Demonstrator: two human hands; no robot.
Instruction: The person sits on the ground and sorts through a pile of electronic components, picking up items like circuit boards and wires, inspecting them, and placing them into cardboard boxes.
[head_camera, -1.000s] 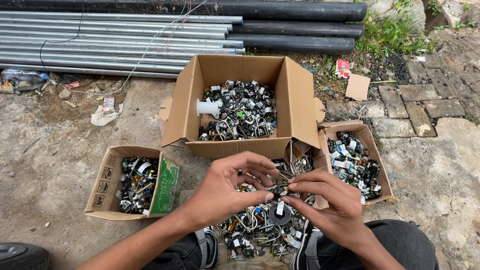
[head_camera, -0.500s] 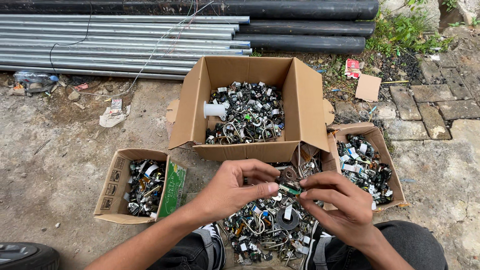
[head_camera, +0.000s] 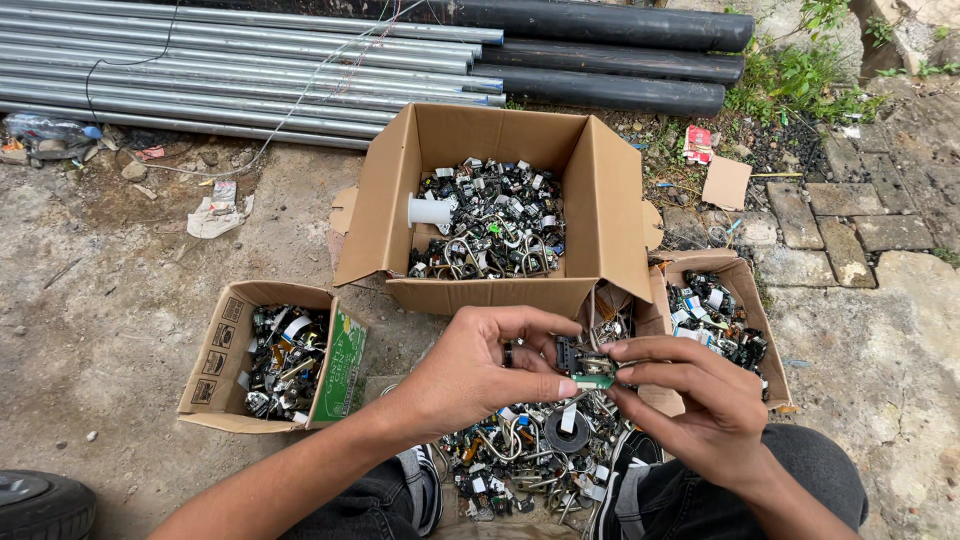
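Both my hands hold one small electronic part (head_camera: 583, 366), dark with a green circuit board edge, above a heap of similar scrap parts (head_camera: 540, 450) on the ground between my legs. My left hand (head_camera: 480, 365) pinches its left side with thumb and fingers. My right hand (head_camera: 690, 400) grips its right side from above and below. Just beyond my hands stands a large open cardboard box (head_camera: 600, 190) filled with dark parts and a white spool.
A small cardboard box (head_camera: 215, 365) of parts sits at the left, another small box (head_camera: 755, 320) at the right. Metal pipes (head_camera: 250, 70) and black pipes (head_camera: 620, 60) lie across the back. A tyre (head_camera: 40, 505) shows at bottom left. Paving stones lie at the right.
My hands have risen slightly and drawn together on the small part, which has turned between my fingers. The view has shifted a little to the left.
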